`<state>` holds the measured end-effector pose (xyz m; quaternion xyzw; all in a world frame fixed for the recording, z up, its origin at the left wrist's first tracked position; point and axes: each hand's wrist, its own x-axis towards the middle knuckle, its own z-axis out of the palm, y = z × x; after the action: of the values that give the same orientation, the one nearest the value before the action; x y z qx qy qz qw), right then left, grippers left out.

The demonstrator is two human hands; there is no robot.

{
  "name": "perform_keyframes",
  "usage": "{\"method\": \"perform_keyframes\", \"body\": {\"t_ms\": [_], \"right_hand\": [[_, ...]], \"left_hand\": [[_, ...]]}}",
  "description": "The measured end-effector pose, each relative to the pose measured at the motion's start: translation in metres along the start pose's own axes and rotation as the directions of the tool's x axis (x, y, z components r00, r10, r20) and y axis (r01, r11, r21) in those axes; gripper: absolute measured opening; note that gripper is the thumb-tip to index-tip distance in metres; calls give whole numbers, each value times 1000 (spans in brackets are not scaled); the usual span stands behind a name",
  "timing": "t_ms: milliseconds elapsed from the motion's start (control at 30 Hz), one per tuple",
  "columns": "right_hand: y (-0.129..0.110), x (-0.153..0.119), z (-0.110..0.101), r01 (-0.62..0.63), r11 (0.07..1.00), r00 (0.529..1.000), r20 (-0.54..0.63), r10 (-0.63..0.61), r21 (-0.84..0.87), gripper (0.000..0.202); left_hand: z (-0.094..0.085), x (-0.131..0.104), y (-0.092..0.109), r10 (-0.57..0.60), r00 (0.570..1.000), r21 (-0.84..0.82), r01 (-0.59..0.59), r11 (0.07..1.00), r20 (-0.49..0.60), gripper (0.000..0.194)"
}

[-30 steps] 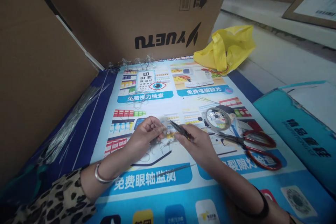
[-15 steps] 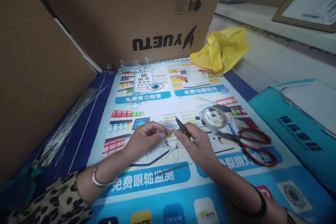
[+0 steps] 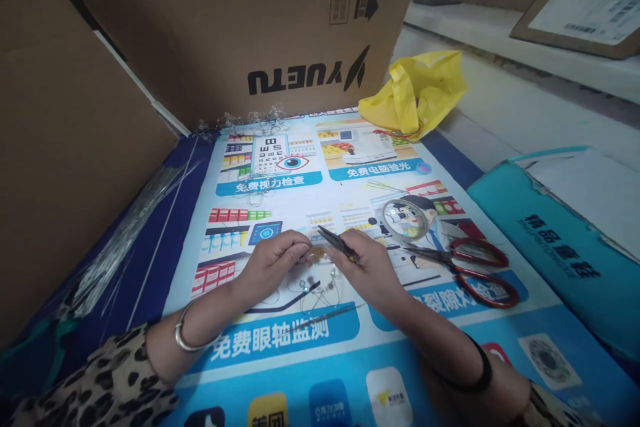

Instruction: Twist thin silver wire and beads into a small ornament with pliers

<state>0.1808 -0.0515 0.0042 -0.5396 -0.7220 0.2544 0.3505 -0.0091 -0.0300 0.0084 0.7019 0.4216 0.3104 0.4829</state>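
Note:
My right hand (image 3: 363,263) is wrapped round dark-jawed pliers (image 3: 332,238), whose closed-looking tips point up and left. Facing it, my left hand (image 3: 280,257) has its thumb and forefinger pinched on the thin wire piece (image 3: 320,280). Clear beads and fine loops of this piece hang between and below both hands, over the printed poster. Its upper end is too small to make out. Right of the pliers lie a round clear dish (image 3: 406,220) and scissors with red handles (image 3: 485,288).
Cardboard boxes (image 3: 225,27) stand at the back and left. A yellow bag (image 3: 417,95) lies at the back right, a teal box (image 3: 560,240) at the right. Bundled wires (image 3: 135,227) lie left; beaded wire pieces (image 3: 255,123) sit along the back edge.
The pliers have swung lower and more level, their tips moving left. My left hand has turned slightly, and the beaded piece hangs a little differently. The whole view has shifted slightly.

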Motion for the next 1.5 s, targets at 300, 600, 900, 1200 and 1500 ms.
{"method": "perform_keyframes", "body": {"t_ms": [300,600,900,1200,1500], "right_hand": [[2,2,4,57,998,993,99,-58,16,22],[-1,4,4,-70,982,982,188,36,176,18],[-10,6,6,-187,916,964,246,101,355,19],[-9,5,8,-216,925,968,196,160,314,25],[-8,6,12,-181,961,969,202,139,210,21]], "left_hand": [[5,1,-2,6,1000,121,-7,993,5,20],[6,1,-1,89,995,201,-80,976,-35,17],[7,2,-4,-91,996,-147,93,985,22,20],[6,3,-1,32,993,58,-26,998,-111,17],[7,2,1,130,988,211,-111,971,-79,20]]}}
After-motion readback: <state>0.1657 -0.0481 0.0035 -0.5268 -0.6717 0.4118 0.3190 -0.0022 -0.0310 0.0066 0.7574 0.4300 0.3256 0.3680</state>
